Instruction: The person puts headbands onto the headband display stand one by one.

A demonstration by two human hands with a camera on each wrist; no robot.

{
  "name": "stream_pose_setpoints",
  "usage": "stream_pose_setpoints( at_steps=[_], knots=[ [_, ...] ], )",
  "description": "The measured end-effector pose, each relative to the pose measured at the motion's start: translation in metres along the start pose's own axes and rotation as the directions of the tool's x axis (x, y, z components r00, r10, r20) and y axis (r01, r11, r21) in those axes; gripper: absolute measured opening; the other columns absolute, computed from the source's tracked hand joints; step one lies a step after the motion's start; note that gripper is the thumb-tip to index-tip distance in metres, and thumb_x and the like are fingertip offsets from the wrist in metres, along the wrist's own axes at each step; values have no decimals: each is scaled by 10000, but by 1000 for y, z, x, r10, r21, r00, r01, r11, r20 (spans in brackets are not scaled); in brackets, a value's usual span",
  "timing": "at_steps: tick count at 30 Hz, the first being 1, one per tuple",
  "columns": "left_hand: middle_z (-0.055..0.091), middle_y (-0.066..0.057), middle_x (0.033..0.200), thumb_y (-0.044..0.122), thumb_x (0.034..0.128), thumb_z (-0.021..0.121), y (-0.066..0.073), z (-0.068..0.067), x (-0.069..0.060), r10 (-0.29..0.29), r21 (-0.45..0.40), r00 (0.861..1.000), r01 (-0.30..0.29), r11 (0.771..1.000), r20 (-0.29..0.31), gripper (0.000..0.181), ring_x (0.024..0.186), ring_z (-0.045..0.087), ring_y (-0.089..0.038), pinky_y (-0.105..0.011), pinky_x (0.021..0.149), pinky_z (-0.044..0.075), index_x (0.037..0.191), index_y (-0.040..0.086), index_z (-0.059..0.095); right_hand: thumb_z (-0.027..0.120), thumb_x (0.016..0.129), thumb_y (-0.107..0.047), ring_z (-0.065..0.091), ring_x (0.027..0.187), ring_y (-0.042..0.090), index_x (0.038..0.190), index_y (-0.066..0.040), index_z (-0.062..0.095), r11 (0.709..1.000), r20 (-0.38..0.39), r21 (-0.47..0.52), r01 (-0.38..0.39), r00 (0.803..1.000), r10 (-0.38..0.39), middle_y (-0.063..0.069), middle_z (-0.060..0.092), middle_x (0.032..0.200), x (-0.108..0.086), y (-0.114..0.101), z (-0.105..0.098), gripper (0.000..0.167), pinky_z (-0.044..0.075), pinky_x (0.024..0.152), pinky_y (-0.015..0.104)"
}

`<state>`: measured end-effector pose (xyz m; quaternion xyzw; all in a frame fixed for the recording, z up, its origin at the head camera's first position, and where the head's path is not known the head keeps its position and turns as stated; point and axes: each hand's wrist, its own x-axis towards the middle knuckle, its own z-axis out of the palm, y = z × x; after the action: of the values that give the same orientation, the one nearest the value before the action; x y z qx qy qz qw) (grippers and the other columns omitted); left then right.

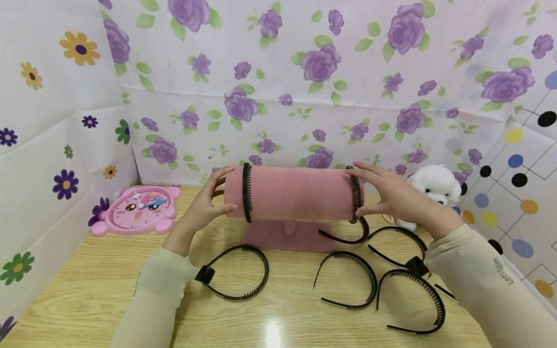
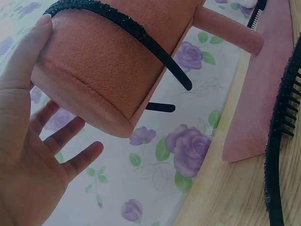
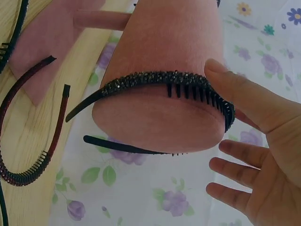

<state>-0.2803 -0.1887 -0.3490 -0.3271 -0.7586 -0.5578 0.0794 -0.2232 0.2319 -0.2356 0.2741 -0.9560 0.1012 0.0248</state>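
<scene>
A pink plush roll stand [image 1: 300,193] carries a black toothed headband [image 1: 247,192] near its left end and a dark, sparkly toothed headband [image 1: 357,195] near its right end. My left hand [image 1: 206,200] spans the roll's left end, thumb in front and fingers towards the back. In the left wrist view its thumb rests by the headband's edge, with the other visible fingers apart from the roll. My right hand [image 1: 387,195] touches the right headband with its thumb. Its lower fingers [image 3: 240,172] are straight and spread, clear of the roll; its index finger is partly hidden.
Several black headbands [image 1: 266,270] lie on the wooden table [image 1: 278,314] in front and to the right. A dark red headband [image 3: 60,108] lies by the stand's base [image 1: 261,237]. A pink toy clock [image 1: 139,208] stands at left, a white plush dog [image 1: 435,183] at right.
</scene>
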Motion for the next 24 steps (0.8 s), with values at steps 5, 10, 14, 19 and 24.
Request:
stream_pose_setpoints(
  at_steps=[5,10,14,19,24],
  knots=[
    [222,-16,1595,116,844,734,0,0,0,-5,1,1000,5,1000,0,814,1437,262,-340,-551,1083,303,1508,219,274,760,811,-352,344,1372,449,1448,-195,412,1000,10,6,-1,1000,1,118,247,1590,4,5,1,743,309,1055,658],
    [223,-39,1594,78,847,720,-1,0,0,-2,-1,1000,2,1000,-2,807,1437,257,-355,-558,1079,300,1508,198,273,771,807,-327,565,1188,394,1386,-171,470,1000,-10,1,-3,1000,3,120,315,1563,8,7,2,671,433,979,586],
    [219,-38,1594,58,844,715,0,0,0,-3,-11,1000,3,1000,-2,806,1439,251,-354,-556,1083,293,1505,189,273,767,802,-363,664,1009,317,1370,-182,479,1000,-24,-4,-7,1000,7,117,344,1549,9,7,2,662,479,918,548],
    [220,-37,1594,83,842,725,2,-1,0,-2,-5,1000,2,1000,1,811,1440,249,-358,-564,1083,294,1506,193,272,760,798,-396,665,1004,299,1364,-205,486,1000,-41,-8,-22,999,21,100,371,1537,11,6,4,657,499,880,516],
    [216,-25,1597,80,837,729,2,-1,0,-1,-5,1000,1,1000,0,817,1440,251,-354,-564,1083,295,1505,199,275,773,787,-388,543,1229,372,1358,-204,499,999,-52,-10,-30,998,30,88,393,1526,15,3,7,660,464,957,546]
  ],
)
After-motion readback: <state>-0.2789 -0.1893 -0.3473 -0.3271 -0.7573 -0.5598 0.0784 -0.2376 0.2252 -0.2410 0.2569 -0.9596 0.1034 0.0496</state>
